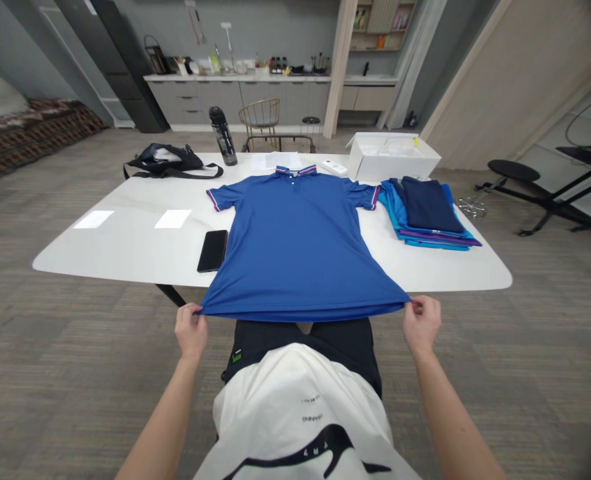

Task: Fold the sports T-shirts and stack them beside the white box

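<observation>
A blue polo shirt [295,240] lies face up on the white table [125,250], collar at the far side, hem hanging over the near edge. My left hand [191,330] pinches the hem's left corner. My right hand [422,323] pinches the right corner. Both hands hold the hem stretched out taut, just off the table's near edge.
A black phone [212,250] lies left of the shirt. A stack of folded blue and purple clothes [430,213] sits to the right, a white box [392,157] behind it. A black bag [168,161] and a dark bottle [223,135] stand at the far left.
</observation>
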`<state>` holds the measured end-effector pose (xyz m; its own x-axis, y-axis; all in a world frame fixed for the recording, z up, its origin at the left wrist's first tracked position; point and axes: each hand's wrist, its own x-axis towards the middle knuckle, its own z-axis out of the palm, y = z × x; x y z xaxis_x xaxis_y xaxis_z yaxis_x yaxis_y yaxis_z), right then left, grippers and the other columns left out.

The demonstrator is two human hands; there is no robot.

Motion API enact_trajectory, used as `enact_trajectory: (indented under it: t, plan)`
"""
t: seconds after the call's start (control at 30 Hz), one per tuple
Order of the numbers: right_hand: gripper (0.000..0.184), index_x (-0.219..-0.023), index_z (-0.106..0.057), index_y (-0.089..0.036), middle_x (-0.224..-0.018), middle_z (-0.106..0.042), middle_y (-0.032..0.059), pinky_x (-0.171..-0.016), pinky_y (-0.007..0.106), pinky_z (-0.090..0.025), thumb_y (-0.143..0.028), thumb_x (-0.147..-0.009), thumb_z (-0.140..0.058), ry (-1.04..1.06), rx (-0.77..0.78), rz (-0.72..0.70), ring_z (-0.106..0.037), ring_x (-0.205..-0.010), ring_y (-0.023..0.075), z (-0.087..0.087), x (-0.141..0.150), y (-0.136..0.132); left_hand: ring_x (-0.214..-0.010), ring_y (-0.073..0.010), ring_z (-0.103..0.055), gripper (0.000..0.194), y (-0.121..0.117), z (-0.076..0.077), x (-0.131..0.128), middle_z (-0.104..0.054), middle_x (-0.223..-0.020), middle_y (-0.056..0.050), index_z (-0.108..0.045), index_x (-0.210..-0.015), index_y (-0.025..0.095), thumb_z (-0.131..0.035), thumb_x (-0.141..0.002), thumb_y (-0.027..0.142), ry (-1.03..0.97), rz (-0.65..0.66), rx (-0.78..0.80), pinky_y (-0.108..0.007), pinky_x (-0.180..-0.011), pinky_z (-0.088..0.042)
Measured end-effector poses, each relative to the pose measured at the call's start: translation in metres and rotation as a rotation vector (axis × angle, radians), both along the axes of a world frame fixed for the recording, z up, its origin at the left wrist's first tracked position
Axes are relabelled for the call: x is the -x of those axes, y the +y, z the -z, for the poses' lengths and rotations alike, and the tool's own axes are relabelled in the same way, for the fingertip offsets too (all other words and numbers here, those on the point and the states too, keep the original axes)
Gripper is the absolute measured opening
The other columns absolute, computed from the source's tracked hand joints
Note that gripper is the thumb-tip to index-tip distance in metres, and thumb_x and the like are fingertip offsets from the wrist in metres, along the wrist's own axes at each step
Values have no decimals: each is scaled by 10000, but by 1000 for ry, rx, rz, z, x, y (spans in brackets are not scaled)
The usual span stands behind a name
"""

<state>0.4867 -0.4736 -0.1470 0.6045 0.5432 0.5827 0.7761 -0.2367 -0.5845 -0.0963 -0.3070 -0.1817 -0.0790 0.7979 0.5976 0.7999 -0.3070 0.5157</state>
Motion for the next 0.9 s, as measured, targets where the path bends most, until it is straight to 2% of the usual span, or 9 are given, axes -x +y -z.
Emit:
enact_trajectory:
  t: [0.17,0.3,0.4,0.5,0.63,0.7,0.77,0.83,0.9]
  plan:
    - [79,-939,-580,-210,-931,-567,66,-697,351,-500,-247,-873,-559,-48,109,-98,-553,-730,196,8,-2,-9,-881,-219,-608,142,1,2,4,-595,-932,-47,-569,-918,217,-506,-817,138,-42,57,146,-376,-850,-515]
    - [89,-970,-565,-221,-928,-573,62,-683,361,-512,-254,-895,-530,-60,102,-111,-565,-723,203,13,0,-15,-851,-201,-633,156,-1,5,5,-626,-939,-42,-565,-954,220,-502,-817,182,-186,42,231,-352,-819,-534]
    - [86,-973,-564,-229,-928,-579,55,-684,366,-519,-254,-894,-541,-57,94,-119,-576,-729,207,12,2,-19,-872,-200,-657,166,-2,1,5,-646,-961,-45,-568,-975,222,-520,-816,218,-285,45,246,-342,-807,-548]
    - [53,-942,-572,-240,-927,-587,43,-679,365,-526,-262,-894,-565,-39,159,-201,-575,-687,191,10,4,-22,-846,-214,-645,88,-3,-5,7,-645,-928,-43,-597,-882,232,-554,-809,256,-197,145,284,-363,-798,-551]
    - [110,-994,-603,-252,-993,-611,59,-663,374,-542,-285,-894,-574,35,258,-282,-604,-695,201,8,3,-29,-755,-224,-637,84,-11,-16,15,-646,-854,-26,-642,-823,262,-579,-767,266,-34,294,448,-343,-650,-549]
    - [181,-1052,-607,-251,-996,-613,73,-685,398,-541,-264,-880,-550,19,228,-220,-609,-714,219,1,1,-29,-713,-224,-630,82,-13,-31,15,-632,-821,-18,-639,-808,274,-567,-772,258,6,248,399,-348,-610,-539]
    - [223,-1083,-605,-244,-960,-608,78,-711,418,-533,-255,-871,-536,-21,170,-128,-601,-719,231,-13,-1,-18,-730,-232,-636,86,-8,-56,5,-633,-849,-25,-635,-828,282,-551,-818,264,7,181,257,-376,-646,-548]
    - [205,-1078,-608,-239,-941,-609,79,-722,415,-529,-291,-888,-549,-35,142,-102,-599,-727,233,-36,0,9,-841,-250,-662,121,11,-89,-18,-651,-952,-44,-655,-916,291,-544,-871,273,10,205,129,-408,-760,-565]
    - [214,-1088,-609,-236,-990,-628,92,-709,390,-538,-361,-920,-566,-4,156,-181,-622,-789,239,-62,4,55,-1000,-259,-668,155,47,-119,-53,-660,-1060,-57,-670,-994,293,-539,-914,281,32,324,74,-415,-912,-551]
